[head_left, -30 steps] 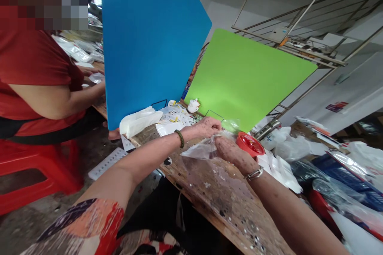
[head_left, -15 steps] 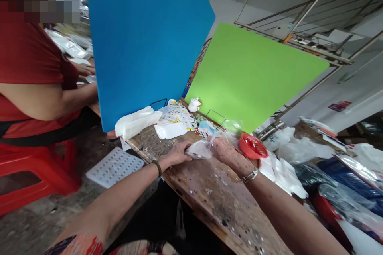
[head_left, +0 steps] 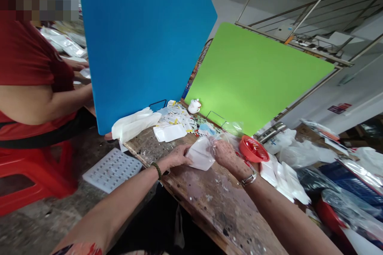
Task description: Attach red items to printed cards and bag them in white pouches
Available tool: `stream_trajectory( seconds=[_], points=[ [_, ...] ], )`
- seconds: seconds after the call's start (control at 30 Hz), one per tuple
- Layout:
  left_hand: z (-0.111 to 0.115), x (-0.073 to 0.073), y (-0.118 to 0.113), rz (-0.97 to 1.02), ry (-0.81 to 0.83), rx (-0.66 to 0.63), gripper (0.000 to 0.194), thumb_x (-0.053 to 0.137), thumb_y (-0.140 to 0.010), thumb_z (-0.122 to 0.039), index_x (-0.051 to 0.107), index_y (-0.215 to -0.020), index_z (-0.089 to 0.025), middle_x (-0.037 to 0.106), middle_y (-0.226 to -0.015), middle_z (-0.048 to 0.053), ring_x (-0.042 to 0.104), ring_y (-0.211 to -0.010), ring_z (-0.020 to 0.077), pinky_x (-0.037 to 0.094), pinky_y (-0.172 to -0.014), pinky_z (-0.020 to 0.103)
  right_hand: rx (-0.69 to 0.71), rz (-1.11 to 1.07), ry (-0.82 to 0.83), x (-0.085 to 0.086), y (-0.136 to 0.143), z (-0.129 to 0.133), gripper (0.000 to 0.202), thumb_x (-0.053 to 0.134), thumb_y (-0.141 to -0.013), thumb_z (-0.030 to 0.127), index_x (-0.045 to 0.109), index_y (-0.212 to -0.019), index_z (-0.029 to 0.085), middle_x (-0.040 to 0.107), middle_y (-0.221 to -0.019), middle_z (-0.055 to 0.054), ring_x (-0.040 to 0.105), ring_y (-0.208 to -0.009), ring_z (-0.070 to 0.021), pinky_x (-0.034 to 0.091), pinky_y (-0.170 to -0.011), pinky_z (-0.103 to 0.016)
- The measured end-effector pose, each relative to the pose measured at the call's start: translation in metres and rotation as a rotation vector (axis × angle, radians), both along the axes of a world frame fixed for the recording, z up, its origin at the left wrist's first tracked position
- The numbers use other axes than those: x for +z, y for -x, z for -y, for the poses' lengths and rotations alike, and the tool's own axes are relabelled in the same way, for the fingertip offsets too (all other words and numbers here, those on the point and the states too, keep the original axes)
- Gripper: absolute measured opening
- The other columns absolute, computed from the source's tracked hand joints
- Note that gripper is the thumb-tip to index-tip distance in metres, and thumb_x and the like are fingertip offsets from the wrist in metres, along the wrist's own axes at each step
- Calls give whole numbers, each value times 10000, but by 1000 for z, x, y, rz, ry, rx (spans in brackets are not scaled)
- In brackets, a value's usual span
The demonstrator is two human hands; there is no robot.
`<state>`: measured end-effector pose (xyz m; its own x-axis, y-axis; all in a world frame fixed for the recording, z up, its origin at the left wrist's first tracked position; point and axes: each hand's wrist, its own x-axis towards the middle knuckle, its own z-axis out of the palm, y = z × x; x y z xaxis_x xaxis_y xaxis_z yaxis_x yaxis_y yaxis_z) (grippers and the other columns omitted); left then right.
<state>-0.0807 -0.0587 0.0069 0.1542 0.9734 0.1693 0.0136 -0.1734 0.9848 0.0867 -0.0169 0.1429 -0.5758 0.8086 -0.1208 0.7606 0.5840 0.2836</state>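
A translucent white plastic bag (head_left: 201, 154) is stretched between my two hands, just above the worn wooden table (head_left: 209, 191). My left hand (head_left: 178, 155) pinches its left edge. At the bag's right side, my right hand (head_left: 224, 152) is closed, with clear plastic around its fingers; the fingertips are partly hidden. Beyond the hands lie a stack of white packets (head_left: 170, 132), a pile of small printed papers (head_left: 179, 114) and a light blue piece (head_left: 207, 129). A red plastic basket (head_left: 253, 148) stands right of my right hand.
Tall blue (head_left: 143, 40) and green (head_left: 254, 75) boards stand along the table's far edges. White sleeves (head_left: 136, 123) hang over its left corner. A small white figure (head_left: 194, 106) sits at the back. Left, a person in red (head_left: 26, 59) works beside a red stool (head_left: 36, 171).
The bag has spread out flatter and wider between my hands, its lower edge coming toward me. My hands have moved only slightly, and the view has shifted a little.
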Motion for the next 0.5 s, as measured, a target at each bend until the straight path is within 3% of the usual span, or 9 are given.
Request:
stream_trajectory(
  seconds=[0.17,0.33,0.5],
  points=[
    [4,-1,-4,-61,-31,89,772,767,-502,-139,576,-1249,-167,685,-1111,52,611,-992,246,468,-885,358,-8,12,-17,-1,0,9,301,379,-885,119,584,-1102,82,684,-896,-200,649,-850,-274,439,-696,-332],
    [6,0,-12,-241,-1,288,851,762,-483,-115,531,-1298,-203,654,-1191,57,575,-1075,269,420,-967,407,60,49,-71,-6,-3,12,295,379,-881,113,610,-1064,99,678,-910,-189,643,-861,-269,431,-729,-337],
    [10,4,-15,-360,-51,264,776,723,-520,-112,565,-1269,-241,661,-1185,36,556,-1110,281,346,-1037,456,98,98,-37,5,1,5,267,416,-877,136,653,-997,112,692,-903,-169,650,-827,-243,428,-679,-296]
  ],
)
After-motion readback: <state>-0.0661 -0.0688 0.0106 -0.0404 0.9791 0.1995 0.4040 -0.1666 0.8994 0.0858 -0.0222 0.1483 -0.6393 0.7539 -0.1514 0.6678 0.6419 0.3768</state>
